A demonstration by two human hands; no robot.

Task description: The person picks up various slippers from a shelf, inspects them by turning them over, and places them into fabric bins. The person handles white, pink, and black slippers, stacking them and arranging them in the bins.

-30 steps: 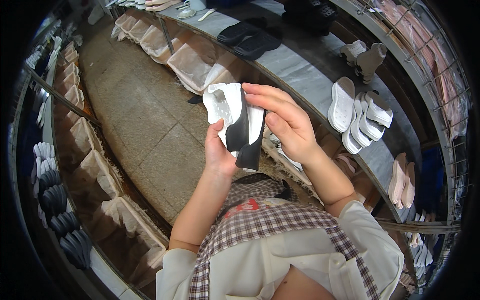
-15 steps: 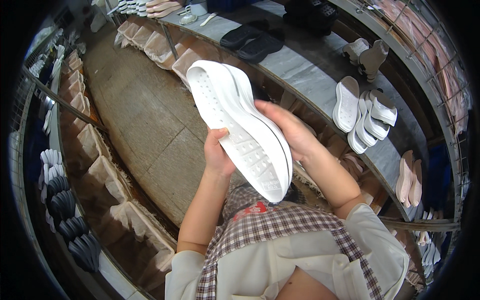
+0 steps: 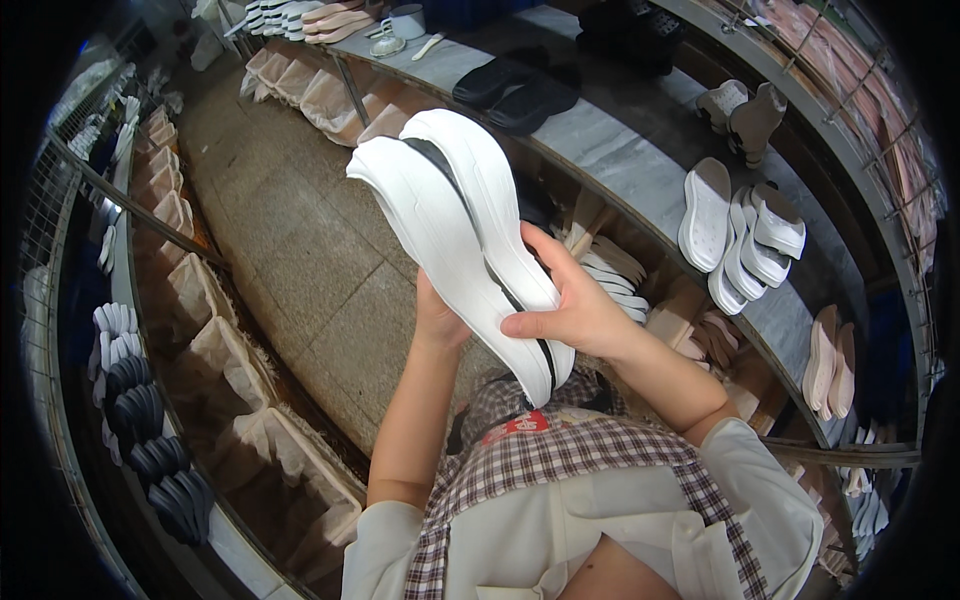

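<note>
A pair of thick white shoe soles (image 3: 432,222) is held up in front of me, side walls facing the camera and a dark gap between them. My right hand (image 3: 572,305) is closed on their near right part, thumb pressed across the side wall. At the left edge my left hand (image 3: 440,312) grips the same pair; its fingers are partly hidden behind the soles. Both hands hold the pair above the floor, close to a checked apron (image 3: 560,455).
To the right curves a grey marbled shelf (image 3: 610,140) bearing black soles (image 3: 520,92), white soles (image 3: 705,215) and pinkish soles (image 3: 828,360). Cloth-lined bins (image 3: 235,365) line the left side, beside stacked dark soles (image 3: 150,455). Tiled floor (image 3: 290,230) runs between.
The soles have been rolled over, so the dimpled face no longer shows and the side walls do. My right thumb now lies over the near sole; my left thumb has gone out of sight.
</note>
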